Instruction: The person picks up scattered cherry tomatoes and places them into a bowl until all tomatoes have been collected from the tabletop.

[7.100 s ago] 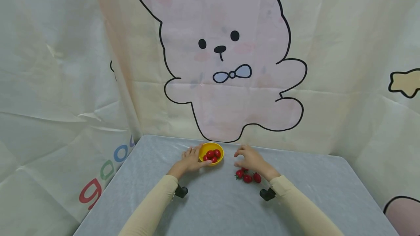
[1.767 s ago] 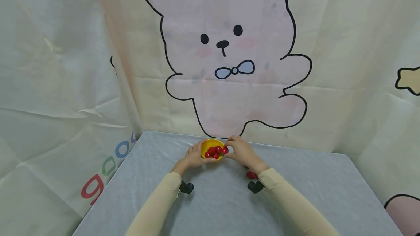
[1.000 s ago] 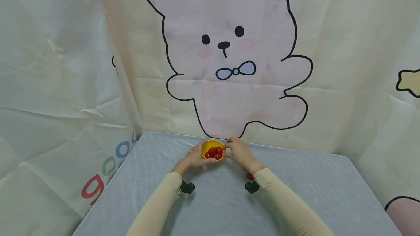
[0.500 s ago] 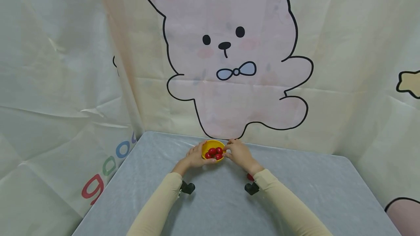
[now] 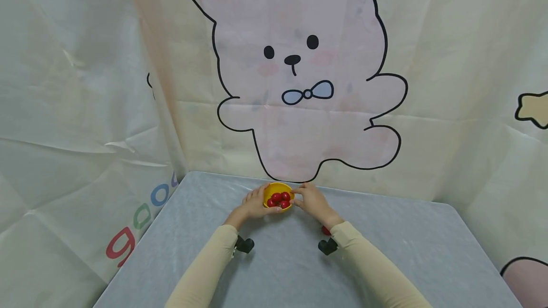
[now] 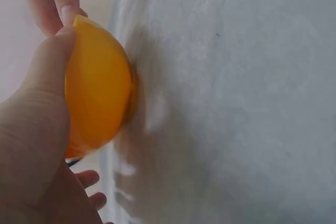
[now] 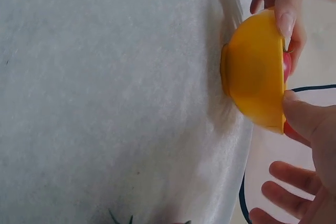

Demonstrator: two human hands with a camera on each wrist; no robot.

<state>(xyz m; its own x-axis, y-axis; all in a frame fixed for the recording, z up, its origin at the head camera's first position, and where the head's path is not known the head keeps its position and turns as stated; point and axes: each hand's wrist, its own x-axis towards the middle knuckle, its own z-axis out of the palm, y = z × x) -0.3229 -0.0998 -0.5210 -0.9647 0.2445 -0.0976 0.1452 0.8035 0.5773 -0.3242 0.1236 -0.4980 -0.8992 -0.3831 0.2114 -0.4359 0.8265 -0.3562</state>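
Observation:
A small yellow bowl [image 5: 269,191] stands near the table's far edge with several red cherry tomatoes [image 5: 277,197] in it. My left hand [image 5: 254,204] grips its left side, thumb lying along the near rim. At the right rim is my right hand [image 5: 313,201]. Its thumb [image 7: 302,111] meets the rim and its index finger lies just past it, a pinch on the edge, while the other fingers spread away loosely. One more red cherry tomato [image 5: 326,230] shows on the table, mostly hidden by the right wrist; green stem tips [image 7: 122,217] show at the right wrist view's bottom edge.
The table [image 5: 282,265] bears a pale grey-blue cloth. Behind it hangs a cream curtain [image 5: 449,156] with a printed pink cartoon animal, close to the far edge. A small black device [image 5: 245,245] sits under each wrist.
Several tomatoes lay on the table at first. Later my right hand held one at the bowl's rim; that tomato is now in the bowl. Over the last second both hands have stayed almost still.

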